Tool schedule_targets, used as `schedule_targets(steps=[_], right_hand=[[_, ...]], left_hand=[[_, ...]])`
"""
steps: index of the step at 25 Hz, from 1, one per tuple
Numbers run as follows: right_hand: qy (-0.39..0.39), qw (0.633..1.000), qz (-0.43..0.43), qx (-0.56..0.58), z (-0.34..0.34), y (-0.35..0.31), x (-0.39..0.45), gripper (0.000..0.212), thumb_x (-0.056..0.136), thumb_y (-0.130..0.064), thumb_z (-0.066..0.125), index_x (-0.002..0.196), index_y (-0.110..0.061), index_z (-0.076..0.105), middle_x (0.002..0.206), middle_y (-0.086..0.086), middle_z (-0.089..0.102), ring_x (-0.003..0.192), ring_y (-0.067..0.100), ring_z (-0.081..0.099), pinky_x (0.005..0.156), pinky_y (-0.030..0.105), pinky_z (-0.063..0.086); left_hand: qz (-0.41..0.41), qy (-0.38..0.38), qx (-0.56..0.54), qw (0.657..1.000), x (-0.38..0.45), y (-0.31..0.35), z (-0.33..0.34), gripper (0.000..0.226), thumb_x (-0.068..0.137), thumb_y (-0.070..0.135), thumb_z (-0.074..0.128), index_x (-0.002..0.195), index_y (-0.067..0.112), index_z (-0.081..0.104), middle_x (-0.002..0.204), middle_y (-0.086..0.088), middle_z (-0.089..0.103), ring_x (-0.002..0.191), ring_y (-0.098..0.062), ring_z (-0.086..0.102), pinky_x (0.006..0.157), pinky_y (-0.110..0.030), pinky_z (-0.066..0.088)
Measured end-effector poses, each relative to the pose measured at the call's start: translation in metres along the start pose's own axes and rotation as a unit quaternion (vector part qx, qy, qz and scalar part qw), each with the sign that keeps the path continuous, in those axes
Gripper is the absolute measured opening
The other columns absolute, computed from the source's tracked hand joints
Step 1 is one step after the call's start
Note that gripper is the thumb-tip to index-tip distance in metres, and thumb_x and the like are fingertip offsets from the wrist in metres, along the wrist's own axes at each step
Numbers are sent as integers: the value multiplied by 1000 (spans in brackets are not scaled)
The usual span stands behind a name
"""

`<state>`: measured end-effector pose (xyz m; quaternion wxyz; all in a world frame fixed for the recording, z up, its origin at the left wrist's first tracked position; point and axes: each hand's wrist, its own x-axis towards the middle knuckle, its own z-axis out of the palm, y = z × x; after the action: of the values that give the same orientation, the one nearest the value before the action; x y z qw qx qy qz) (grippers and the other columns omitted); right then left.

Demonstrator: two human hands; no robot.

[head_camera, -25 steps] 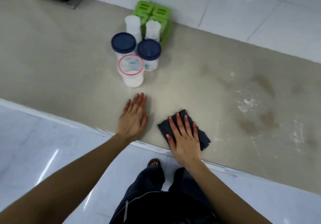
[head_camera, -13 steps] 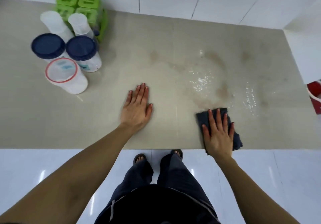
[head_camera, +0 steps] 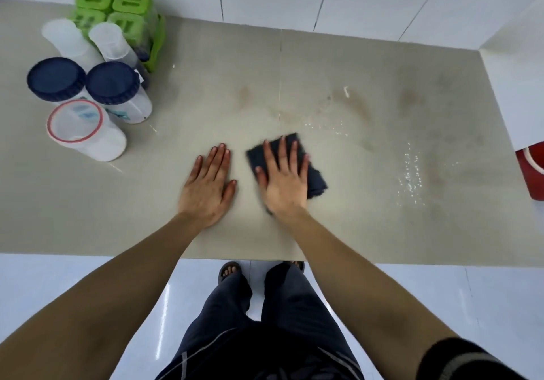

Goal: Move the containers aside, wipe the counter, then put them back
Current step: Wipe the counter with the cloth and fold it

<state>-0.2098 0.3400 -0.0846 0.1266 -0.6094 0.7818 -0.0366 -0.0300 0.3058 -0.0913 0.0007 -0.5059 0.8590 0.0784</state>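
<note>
My right hand presses flat on a dark blue cloth near the middle of the beige counter. My left hand lies flat and empty on the counter just to its left. The containers stand grouped at the far left: a clear jar with a red rim, two jars with dark blue lids, two white-lidded jars and green-lidded boxes in a green holder against the wall.
Wet droplets and brownish stains mark the counter's right half. A red object sits at the right edge below a white wall corner. White tiled wall behind; the counter's front edge is at my legs.
My right hand has slid the cloth leftward from the right part of the counter to beside my left hand. The left hand has stayed planted.
</note>
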Motion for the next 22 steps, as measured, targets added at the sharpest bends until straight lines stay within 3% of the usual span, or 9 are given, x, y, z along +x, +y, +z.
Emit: schedule_targets(steps=[3, 6, 8, 12, 14, 16, 18, 20, 22], right_hand=[[-10, 997, -70, -4, -2, 45, -56, 59, 98, -49, 24, 154, -33, 11, 163, 0, 7, 151, 24, -1, 120, 51, 2], [5, 999, 25, -32, -18, 126, -69, 61, 96, -53, 18, 154, -35, 8, 163, -2, 6, 151, 22, -1, 121, 50, 2], [6, 994, 100, -37, -28, 153, -35, 61, 96, -54, 16, 154, -34, 6, 164, 1, 4, 151, 25, -2, 121, 51, 1], [28, 986, 161, 4, -30, 98, 66, 64, 99, -51, 21, 155, -26, 3, 163, 9, 0, 150, 32, -6, 118, 56, -2], [28, 994, 105, 0, -18, 46, 83, 64, 99, -51, 22, 155, -25, 5, 163, 11, 0, 150, 33, -4, 118, 56, -1], [27, 1000, -4, -6, -6, 8, 59, 63, 98, -50, 25, 155, -25, 11, 163, 11, 6, 150, 33, 0, 119, 55, 1], [7, 995, -95, -3, 1, 8, 13, 61, 98, -49, 26, 154, -29, 14, 163, 6, 9, 151, 28, 0, 120, 52, 2], [8, 995, -103, -7, -3, 50, -11, 59, 98, -50, 26, 153, -33, 14, 163, -1, 8, 151, 24, 0, 120, 48, 2], [50, 998, -36, -24, -13, 106, -4, 60, 96, -51, 25, 153, -32, 17, 162, 0, 13, 150, 26, 7, 120, 48, 6]], left_hand=[[-4, -4, 2, 1000, -2, 0, 0, 66, 97, 46, 13, 153, 14, 1, 162, -1, -1, 149, -12, -5, 121, -35, -1], [-5, -1, -5, 1000, -1, 1, -1, 66, 96, 46, 12, 153, 14, 2, 162, -1, -1, 149, -12, -5, 122, -36, 1], [-4, 1, -3, 1000, -2, 2, -1, 66, 96, 46, 12, 153, 13, 4, 162, -1, 2, 149, -12, -3, 121, -36, 1], [-6, 11, -50, 999, 9, -9, -4, 66, 95, 46, 12, 153, 13, 6, 162, -1, 4, 149, -12, 0, 121, -32, 3], [-29, 30, -46, 998, 33, -23, -10, 67, 94, 44, 11, 153, 11, 5, 161, -3, 3, 149, -14, -1, 121, -30, 0], [-49, 40, -29, 998, 59, -40, -14, 69, 92, 45, 8, 152, 10, 5, 162, -5, 4, 149, -15, -1, 119, -28, -6], [-61, 27, -14, 998, 75, -52, -13, 71, 91, 47, 6, 153, 11, 3, 162, -5, 2, 149, -15, -2, 119, -29, -9], [-63, 25, -8, 998, 79, -56, -9, 70, 93, 48, 6, 153, 13, 0, 162, -3, -1, 149, -14, -4, 120, -32, -6], [-62, 30, -8, 998, 79, -54, -8, 68, 94, 47, 7, 153, 15, -2, 162, -1, -3, 148, -12, -6, 121, -34, -4]])
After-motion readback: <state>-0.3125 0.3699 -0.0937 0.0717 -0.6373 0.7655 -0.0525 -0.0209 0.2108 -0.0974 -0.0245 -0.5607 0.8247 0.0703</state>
